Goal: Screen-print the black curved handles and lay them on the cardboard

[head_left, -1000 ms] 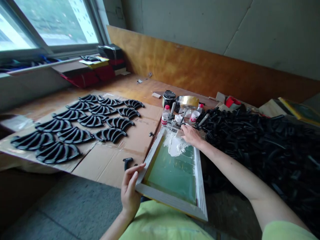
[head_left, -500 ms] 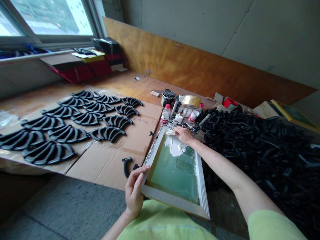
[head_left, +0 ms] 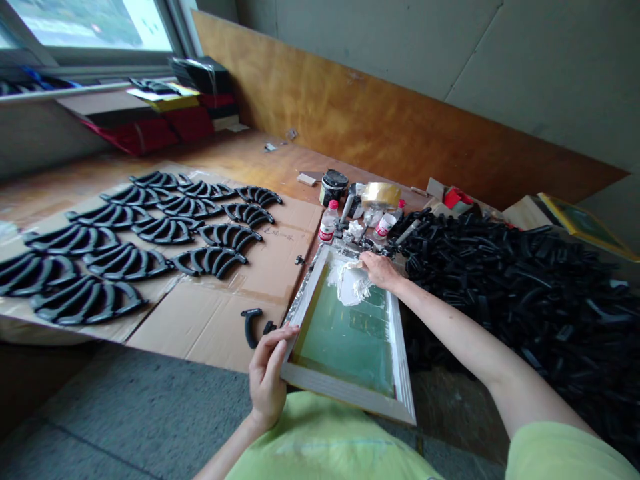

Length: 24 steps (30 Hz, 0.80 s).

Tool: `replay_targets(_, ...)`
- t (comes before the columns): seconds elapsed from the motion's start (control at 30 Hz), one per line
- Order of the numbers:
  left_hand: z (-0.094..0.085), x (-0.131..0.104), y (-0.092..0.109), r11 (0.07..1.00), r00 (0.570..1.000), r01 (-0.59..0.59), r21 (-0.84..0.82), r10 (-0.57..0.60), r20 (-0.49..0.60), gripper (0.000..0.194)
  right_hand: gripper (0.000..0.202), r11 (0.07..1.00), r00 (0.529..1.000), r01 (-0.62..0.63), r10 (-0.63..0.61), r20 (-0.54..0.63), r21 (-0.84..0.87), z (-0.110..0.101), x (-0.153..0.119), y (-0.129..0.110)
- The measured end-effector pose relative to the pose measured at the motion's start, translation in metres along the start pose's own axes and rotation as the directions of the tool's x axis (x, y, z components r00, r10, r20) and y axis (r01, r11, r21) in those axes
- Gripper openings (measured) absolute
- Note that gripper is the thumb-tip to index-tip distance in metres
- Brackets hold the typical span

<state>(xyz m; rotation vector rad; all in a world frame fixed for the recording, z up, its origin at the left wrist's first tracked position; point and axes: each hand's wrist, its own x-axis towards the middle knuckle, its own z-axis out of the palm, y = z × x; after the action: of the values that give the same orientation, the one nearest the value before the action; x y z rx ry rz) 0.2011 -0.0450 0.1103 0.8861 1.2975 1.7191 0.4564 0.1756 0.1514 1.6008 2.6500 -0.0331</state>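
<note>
A screen-printing frame [head_left: 345, 395] with a green mesh [head_left: 345, 340] lies tilted in front of me. My left hand [head_left: 269, 377] is closed on the near left corner of its wooden rim, fingers on top. At the far end of the mesh, my right hand [head_left: 381, 270] grips a small pale scraper [head_left: 353, 264], partly hidden by the fingers. Thick white ink [head_left: 347, 285] is smeared on the mesh just below it. A curved black plastic handle [head_left: 250, 327] lies on the cardboard, left of the frame, above my left hand.
Rows of curved black handles [head_left: 165, 230] cover the cardboard [head_left: 215, 327] at left. A large heap of black parts [head_left: 505, 293] fills the right side. Behind the frame stand a red-capped bottle [head_left: 328, 223], a dark tub [head_left: 334, 187] and a tape roll [head_left: 381, 193].
My right hand and the scraper have shifted slightly right across the far end of the mesh. My left hand keeps its hold on the rim. The view has shifted a little.
</note>
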Motion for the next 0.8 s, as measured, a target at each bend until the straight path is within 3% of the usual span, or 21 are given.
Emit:
replay_targets(0.27,-0.002,0.001,-0.006,1.0,0.999,-0.006,-0.016,0.006,0.035,0.019,0.013,0.989,0.989,-0.14,0.141,0.035,-0.05,-0.006,-0.014,-0.003)
replay_targets(0.53,-0.005,0.003,-0.009,1.0,0.997,-0.025,-0.011,0.026,0.068,0.019,0.005,0.995,0.995,-0.093,0.091,0.05,0.029,-0.031,-0.05,-0.009)
replay_targets(0.63,-0.006,0.003,-0.009,0.999,0.997,-0.035,0.006,0.034,0.072,0.021,0.004,0.995,0.994,-0.099,0.098,0.046,0.014,-0.029,-0.059,-0.016)
replay_targets(0.8,-0.005,0.004,-0.008,0.998,0.996,-0.055,0.001,0.055,0.072,0.018,0.013,0.984,0.982,-0.178,0.179,0.061,-0.028,-0.021,-0.05,-0.019)
